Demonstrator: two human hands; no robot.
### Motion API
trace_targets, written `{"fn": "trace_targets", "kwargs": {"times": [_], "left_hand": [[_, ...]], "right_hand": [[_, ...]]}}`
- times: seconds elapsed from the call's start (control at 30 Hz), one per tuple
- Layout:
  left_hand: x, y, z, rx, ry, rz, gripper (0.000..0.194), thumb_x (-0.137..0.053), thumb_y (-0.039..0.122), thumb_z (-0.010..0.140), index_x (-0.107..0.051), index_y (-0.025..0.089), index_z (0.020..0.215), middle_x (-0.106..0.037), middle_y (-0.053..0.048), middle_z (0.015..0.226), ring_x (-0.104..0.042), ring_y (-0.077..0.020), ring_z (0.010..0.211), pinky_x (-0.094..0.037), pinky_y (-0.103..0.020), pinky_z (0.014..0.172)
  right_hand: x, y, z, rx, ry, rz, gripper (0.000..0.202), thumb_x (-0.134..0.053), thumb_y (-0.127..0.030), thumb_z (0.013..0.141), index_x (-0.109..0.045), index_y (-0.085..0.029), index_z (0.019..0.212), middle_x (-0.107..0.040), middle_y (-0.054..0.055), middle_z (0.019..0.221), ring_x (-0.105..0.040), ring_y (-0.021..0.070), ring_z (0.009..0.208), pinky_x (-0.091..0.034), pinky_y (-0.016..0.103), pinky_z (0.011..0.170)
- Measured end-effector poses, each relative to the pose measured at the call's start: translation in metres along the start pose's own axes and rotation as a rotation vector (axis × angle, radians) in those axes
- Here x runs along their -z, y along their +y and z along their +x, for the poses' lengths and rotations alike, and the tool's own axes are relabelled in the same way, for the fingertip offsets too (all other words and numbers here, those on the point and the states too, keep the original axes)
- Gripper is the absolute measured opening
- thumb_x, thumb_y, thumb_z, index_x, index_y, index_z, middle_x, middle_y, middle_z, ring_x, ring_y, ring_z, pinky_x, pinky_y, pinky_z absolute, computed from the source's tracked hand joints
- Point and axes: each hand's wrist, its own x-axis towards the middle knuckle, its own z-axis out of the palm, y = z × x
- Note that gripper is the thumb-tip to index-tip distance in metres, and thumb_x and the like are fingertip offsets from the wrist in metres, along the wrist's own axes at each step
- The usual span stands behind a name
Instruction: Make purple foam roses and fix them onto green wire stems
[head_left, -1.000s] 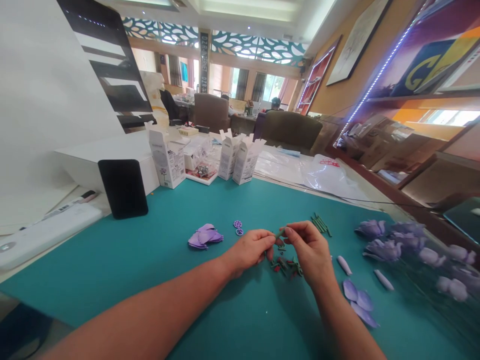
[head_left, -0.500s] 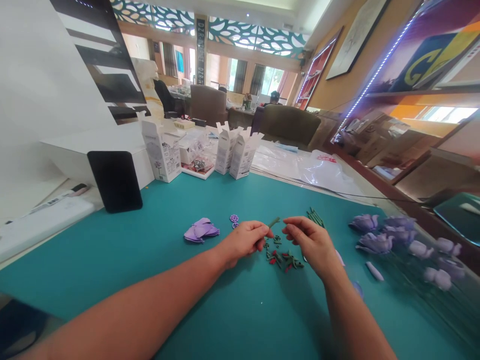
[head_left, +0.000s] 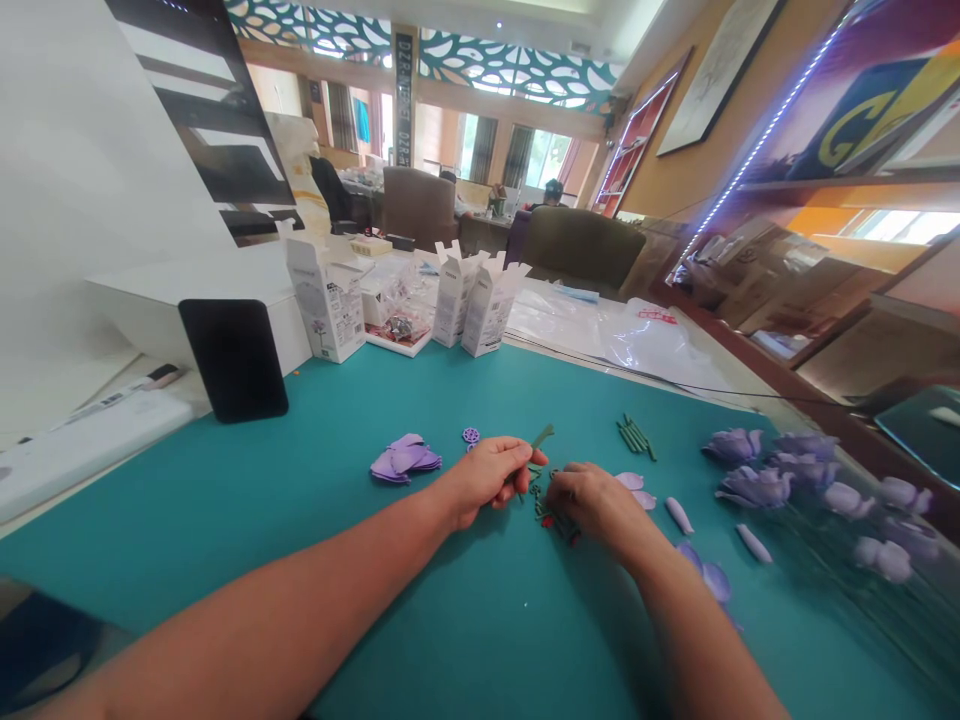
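"From my remote seat, I see the left hand (head_left: 491,480) pinching a slender green piece (head_left: 542,436) above the teal mat (head_left: 465,620)."

"And the right hand (head_left: 594,503)?"

"Fingers bent over a pile of green and red parts (head_left: 547,521) — I can't tell whether it grips one."

"Around them on my feed?"

"Green sticks (head_left: 636,438) and purple flowers (head_left: 754,484) to the right, bunched purple petals (head_left: 405,459) to the left — white boxes (head_left: 486,312) upright at the mat's far edge."

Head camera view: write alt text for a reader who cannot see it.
A left hand pinches a thin green piece above a teal mat, while the right hand is at small green and red parts. Purple flowers lie at the right.
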Motion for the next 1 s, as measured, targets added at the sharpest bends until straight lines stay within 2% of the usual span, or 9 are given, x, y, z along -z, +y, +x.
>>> {"fn": "trace_targets", "kwargs": {"times": [0.37,0.47,0.57,0.7,0.83,1.0], "left_hand": [[0.001,-0.001,0.0,0.003,-0.021,0.013,0.026,-0.047,0.037,0.085,-0.06,0.014,0.088,-0.049,0.005,0.058,-0.032,-0.0029,0.039,-0.021,-0.017,0.037],[0.001,-0.002,0.001,0.006,-0.016,0.018,0.024,-0.047,0.035,0.084,-0.06,0.014,0.088,-0.049,0.005,0.058,-0.034,-0.0031,0.04,-0.022,-0.017,0.038],[0.0,-0.003,0.002,0.014,-0.003,0.023,0.024,-0.045,0.033,0.085,-0.059,0.014,0.088,-0.05,0.004,0.058,-0.037,-0.004,0.041,-0.026,-0.017,0.039],[-0.002,-0.003,0.002,0.014,0.008,-0.009,0.022,-0.046,0.031,0.085,-0.058,0.013,0.086,-0.053,0.002,0.062,-0.042,-0.0051,0.045,-0.032,-0.018,0.043],[-0.003,0.001,-0.002,0.046,-0.019,-0.004,0.025,-0.044,0.029,0.085,-0.059,0.014,0.098,-0.048,0.004,0.059,-0.034,-0.0037,0.041,-0.025,-0.018,0.041],[-0.005,0.003,-0.007,0.034,-0.057,0.055,0.034,-0.044,0.038,0.087,-0.058,0.016,0.109,-0.04,0.007,0.055,-0.029,-0.0036,0.039,-0.022,-0.018,0.039]], "right_hand": [[-0.001,-0.009,0.006,-0.144,-0.105,-0.04,0.018,-0.051,-0.011,0.071,-0.065,-0.021,0.068,-0.064,0.004,0.076,-0.056,0.0171,0.075,-0.036,0.025,0.066],[-0.003,-0.01,0.006,-0.152,-0.095,-0.068,0.017,-0.05,-0.009,0.069,-0.063,-0.02,0.066,-0.064,0.004,0.074,-0.056,0.0172,0.074,-0.035,0.025,0.063],[-0.001,-0.011,0.004,-0.165,-0.016,-0.025,0.015,-0.049,-0.01,0.068,-0.06,-0.02,0.066,-0.063,0.003,0.07,-0.055,0.016,0.069,-0.034,0.025,0.06],[0.01,-0.013,0.0,-0.25,0.148,0.172,0.014,-0.047,-0.014,0.069,-0.059,-0.021,0.071,-0.061,-0.001,0.062,-0.052,0.0133,0.057,-0.034,0.024,0.055],[0.016,-0.012,-0.001,-0.283,0.297,0.469,0.022,-0.048,-0.026,0.072,-0.066,-0.022,0.085,-0.064,0.0,0.067,-0.055,0.015,0.059,-0.039,0.026,0.057],[0.016,-0.007,0.002,-0.352,0.386,0.843,0.024,-0.062,-0.042,0.067,-0.068,-0.019,0.075,-0.066,0.003,0.068,-0.056,0.0171,0.064,-0.043,0.029,0.06]]}}
